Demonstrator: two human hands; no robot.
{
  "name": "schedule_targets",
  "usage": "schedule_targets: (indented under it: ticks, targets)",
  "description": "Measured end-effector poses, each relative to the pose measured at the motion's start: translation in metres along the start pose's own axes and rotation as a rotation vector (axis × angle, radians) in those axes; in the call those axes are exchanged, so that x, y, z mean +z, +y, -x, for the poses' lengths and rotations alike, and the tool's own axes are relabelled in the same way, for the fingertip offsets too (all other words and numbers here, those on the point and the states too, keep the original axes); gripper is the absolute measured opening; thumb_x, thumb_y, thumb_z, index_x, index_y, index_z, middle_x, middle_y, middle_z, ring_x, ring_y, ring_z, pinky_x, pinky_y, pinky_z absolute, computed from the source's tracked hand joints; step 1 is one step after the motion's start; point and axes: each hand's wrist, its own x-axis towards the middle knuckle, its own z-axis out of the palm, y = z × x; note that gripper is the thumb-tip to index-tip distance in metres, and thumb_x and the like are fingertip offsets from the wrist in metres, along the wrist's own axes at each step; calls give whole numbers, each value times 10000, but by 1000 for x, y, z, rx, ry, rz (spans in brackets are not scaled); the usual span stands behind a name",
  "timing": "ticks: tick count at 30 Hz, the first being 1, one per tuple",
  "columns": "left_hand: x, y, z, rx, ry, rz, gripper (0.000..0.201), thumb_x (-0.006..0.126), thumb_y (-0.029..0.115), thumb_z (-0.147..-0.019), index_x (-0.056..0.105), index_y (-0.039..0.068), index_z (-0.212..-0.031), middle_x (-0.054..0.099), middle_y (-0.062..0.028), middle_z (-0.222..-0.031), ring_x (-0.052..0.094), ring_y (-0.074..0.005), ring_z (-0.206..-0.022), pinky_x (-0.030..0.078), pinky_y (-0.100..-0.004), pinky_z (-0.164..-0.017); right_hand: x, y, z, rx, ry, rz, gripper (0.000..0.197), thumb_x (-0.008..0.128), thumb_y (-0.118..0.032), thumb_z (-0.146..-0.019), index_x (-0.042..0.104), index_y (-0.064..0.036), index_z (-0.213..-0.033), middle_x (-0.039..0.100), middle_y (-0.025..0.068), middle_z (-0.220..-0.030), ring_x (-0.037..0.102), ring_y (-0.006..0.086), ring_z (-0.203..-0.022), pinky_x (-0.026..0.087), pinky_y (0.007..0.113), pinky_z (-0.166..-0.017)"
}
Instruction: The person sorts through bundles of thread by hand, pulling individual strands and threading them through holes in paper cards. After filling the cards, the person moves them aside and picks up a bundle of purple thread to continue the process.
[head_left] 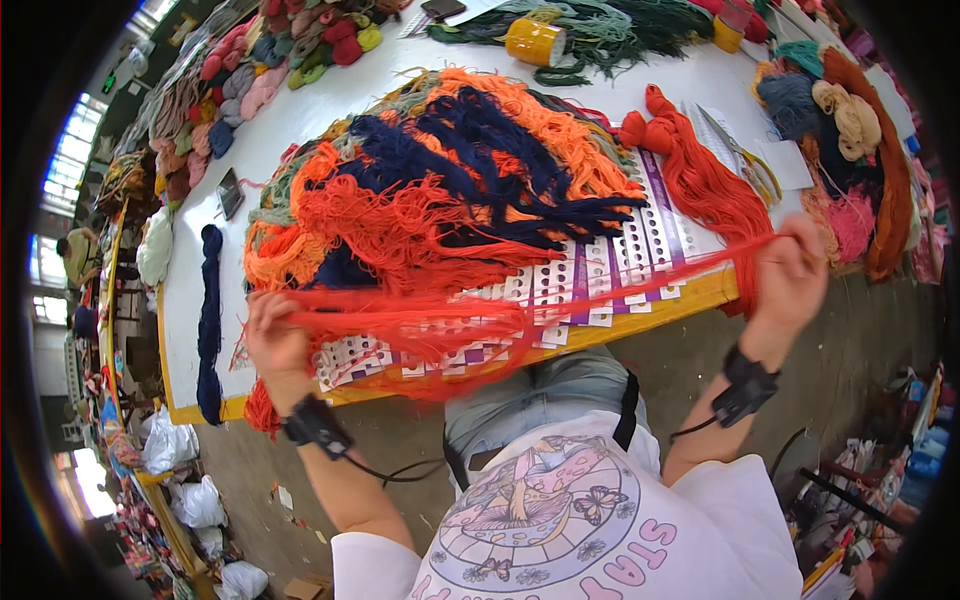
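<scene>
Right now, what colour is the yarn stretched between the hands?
The yarn is red, clearest in the head view.

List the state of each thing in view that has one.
Left hand: closed on the red strands.
Right hand: closed on them, motion-blurred.
Red strands: stretched between the hands, partly sagging.
Multicoloured yarn heap: loose, spread out.
Red skein: bunched at its far end.
Navy skein: laid lengthwise.
Scissors: lying, blades hard to judge.
Yellow cylinder: on its side.
</scene>
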Motion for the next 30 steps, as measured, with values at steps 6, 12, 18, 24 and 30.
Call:
schedule_targets:
  ticks: [6, 12, 18, 24, 30]
  targets:
    - [-15, 243, -40, 240, 156, -399, 76, 433, 46, -864, 465, 60, -795, 297, 45, -529, 262, -80, -433, 239, -214, -419, 5, -215, 37, -485, 305, 646, 139, 402, -88, -869, 393, -57, -734, 304, -1, -591, 269, 105, -467, 231, 237, -410]
    - [106, 390, -24, 304, -261, -1275, 256, 476, 9, -702, 490, 8, -957, 448, -24, -753, 457, -125, -678, 387, -204, -636, -4, -424, 83, -944, 709, 1040, 220, 408, -125, -873, 327, -133, -668, 246, -26, -555, 224, 98, -430, 225, 241, -391]
    - [55, -54, -68, -2, -83, -1160, 170, 478, 170, -888, 562, 102, -1019, 467, 63, -680, 392, -25, -496, 301, -167, -381, -27, -79, 19, -41, 467, 1255, 195, 502, -238, -899, 541, -77, -1001, 462, -55, -730, 437, 28, -576, 383, 168, -486]
    - [-4, -307, -12, -677, -233, -1396, 218, 577, 168, -829, 608, 28, -992, 514, 79, -630, 320, 13, -453, 226, -170, -398, -85, 79, 14, 718, 67, 971, 410, 376, -444, -923, 462, -79, -1091, 405, -37, -658, 319, 16, -476, 315, 160, -408]
    - [-19, -322, -15, -643, -38, -1332, 74, 622, 139, -785, 605, 71, -761, 536, 37, -619, 353, -2, -453, 228, -183, -386, -99, 65, 8, 831, 161, 796, 197, 491, -218, -908, 497, -95, -1062, 507, -37, -703, 293, -24, -447, 233, 147, -381]
